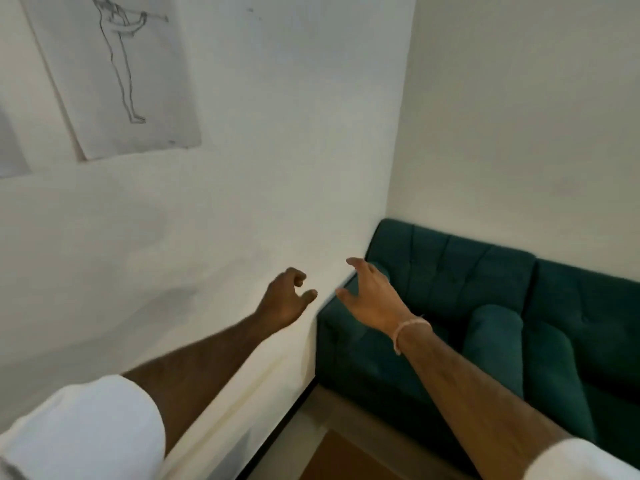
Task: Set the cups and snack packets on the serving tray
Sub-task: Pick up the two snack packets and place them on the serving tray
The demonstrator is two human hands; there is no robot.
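A corner of a room with pale walls is filling most of the frame, the wall (263,140) on the left meeting a second wall at the right of centre. A pencil drawing (114,74) of a standing figure on a sheet of paper is hanging at the upper left, with the edge of another sheet just showing at the far left. A dark green sofa (502,306) with tufted cushions is sitting in the lower right, pushed into the corner, and a strip of brownish floor (339,455) is showing at the bottom centre below a dark skirting line.

Both arms are reaching forward from the bottom of the frame. The left hand (284,299) is hanging in mid-air at the centre, fingers loosely curled inward and holding nothing. The right hand (370,296), just beside it and apart from it, is spreading its fingers wide, also empty, in front of the sofa's arm; a pale bracelet (408,332) is circling that wrist.

No cups, snack packets or serving tray are appearing anywhere in view, so I cannot tell where they are lying or whether any have been placed. Judging from empty hands and a view aimed at the wall, the task is looking either unstarted or between steps. Nothing is blocking the hands here; the sofa and wall are simply close ahead.
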